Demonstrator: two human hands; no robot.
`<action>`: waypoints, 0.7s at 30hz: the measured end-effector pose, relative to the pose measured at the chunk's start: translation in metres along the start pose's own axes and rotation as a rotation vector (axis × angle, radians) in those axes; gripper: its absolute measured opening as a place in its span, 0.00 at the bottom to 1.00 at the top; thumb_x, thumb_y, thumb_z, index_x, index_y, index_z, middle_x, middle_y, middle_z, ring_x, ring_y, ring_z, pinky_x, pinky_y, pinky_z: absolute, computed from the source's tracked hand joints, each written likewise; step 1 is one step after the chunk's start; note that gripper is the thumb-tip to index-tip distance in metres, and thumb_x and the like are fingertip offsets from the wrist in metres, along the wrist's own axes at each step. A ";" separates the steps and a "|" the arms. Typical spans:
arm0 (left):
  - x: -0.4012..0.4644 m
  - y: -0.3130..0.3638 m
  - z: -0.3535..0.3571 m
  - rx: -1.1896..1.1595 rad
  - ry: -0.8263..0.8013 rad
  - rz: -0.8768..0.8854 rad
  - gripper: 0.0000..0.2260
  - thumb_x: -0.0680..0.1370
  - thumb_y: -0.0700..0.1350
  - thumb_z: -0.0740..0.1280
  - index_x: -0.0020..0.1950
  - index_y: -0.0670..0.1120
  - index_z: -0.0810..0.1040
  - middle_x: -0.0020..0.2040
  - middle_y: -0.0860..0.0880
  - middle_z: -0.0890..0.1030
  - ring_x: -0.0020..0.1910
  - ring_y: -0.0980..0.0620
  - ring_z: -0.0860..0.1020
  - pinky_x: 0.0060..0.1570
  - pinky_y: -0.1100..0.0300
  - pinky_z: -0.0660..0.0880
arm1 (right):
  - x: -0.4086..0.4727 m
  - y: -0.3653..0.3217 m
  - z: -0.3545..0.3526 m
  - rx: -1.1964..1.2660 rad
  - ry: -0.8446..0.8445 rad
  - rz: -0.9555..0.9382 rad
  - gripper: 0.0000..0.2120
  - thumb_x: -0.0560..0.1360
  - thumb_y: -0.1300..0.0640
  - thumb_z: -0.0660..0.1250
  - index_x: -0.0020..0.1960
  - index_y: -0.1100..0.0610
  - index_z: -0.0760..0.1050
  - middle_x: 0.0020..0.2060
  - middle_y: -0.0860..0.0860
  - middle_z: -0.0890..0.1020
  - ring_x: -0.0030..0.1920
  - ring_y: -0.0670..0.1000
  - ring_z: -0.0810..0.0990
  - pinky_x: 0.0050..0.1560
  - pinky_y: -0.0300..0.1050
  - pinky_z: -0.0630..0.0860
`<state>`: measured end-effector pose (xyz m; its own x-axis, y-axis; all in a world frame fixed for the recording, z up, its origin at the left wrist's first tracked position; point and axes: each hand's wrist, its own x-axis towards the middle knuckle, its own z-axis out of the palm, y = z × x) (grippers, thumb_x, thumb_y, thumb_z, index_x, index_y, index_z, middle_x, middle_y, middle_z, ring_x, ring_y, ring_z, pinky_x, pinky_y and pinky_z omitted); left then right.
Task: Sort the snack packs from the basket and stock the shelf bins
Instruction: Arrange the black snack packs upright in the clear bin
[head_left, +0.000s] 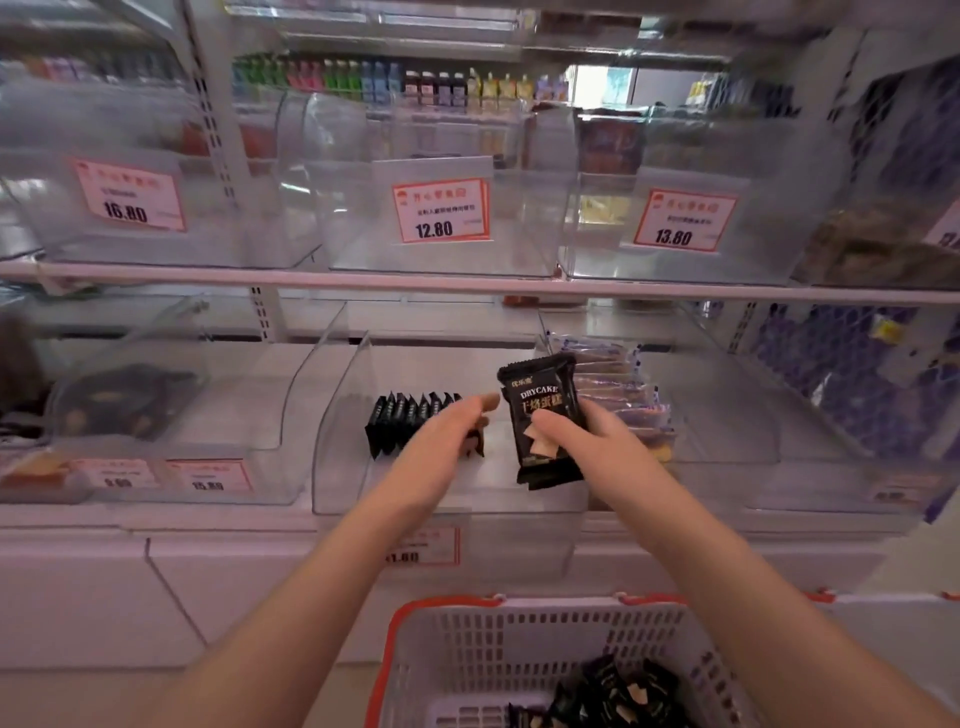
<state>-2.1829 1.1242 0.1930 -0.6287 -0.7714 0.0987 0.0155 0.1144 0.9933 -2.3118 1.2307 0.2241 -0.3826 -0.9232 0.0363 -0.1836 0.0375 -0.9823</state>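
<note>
My right hand (587, 434) grips a small stack of black DRYCAKE snack packs (543, 395), held upright above the middle clear bin (343, 457) on the lower shelf. A row of the same black packs (410, 415) stands on edge inside that bin. My left hand (447, 431) reaches into the bin with straight fingers, touching the right end of that row. Below, a white basket with an orange rim (467, 649) holds more black packs (618, 696) in its right corner.
The bin to the right holds blue-and-clear snack packs (618, 389). A bin on the left (156, 415) holds dark packs. The upper shelf carries clear bins with price tags 16.80 (127, 195), 12.80 (439, 210) and 13.80 (683, 218).
</note>
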 end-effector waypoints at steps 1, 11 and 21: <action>0.010 -0.004 -0.007 0.135 0.026 0.015 0.13 0.77 0.53 0.57 0.58 0.52 0.76 0.57 0.53 0.78 0.59 0.54 0.75 0.57 0.62 0.68 | 0.004 -0.001 -0.005 -0.024 0.045 0.006 0.11 0.72 0.48 0.68 0.53 0.48 0.76 0.45 0.44 0.84 0.49 0.46 0.82 0.54 0.47 0.77; 0.110 -0.044 -0.030 1.647 -0.512 0.153 0.21 0.78 0.46 0.59 0.72 0.48 0.64 0.74 0.49 0.62 0.70 0.45 0.62 0.67 0.50 0.63 | 0.029 -0.008 0.002 -0.480 0.222 -0.153 0.19 0.71 0.46 0.67 0.60 0.41 0.66 0.50 0.37 0.77 0.47 0.35 0.77 0.40 0.29 0.72; 0.133 -0.058 -0.044 1.612 -0.501 0.022 0.20 0.75 0.45 0.62 0.68 0.53 0.68 0.67 0.51 0.71 0.64 0.46 0.71 0.54 0.51 0.72 | 0.119 0.013 0.056 -1.225 0.163 0.071 0.27 0.77 0.47 0.59 0.68 0.61 0.57 0.62 0.60 0.69 0.61 0.61 0.73 0.53 0.50 0.73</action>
<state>-2.2328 0.9876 0.1515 -0.8113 -0.5371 -0.2312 -0.5272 0.8429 -0.1082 -2.3087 1.0995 0.2057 -0.5182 -0.8495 0.0989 -0.8503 0.4992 -0.1668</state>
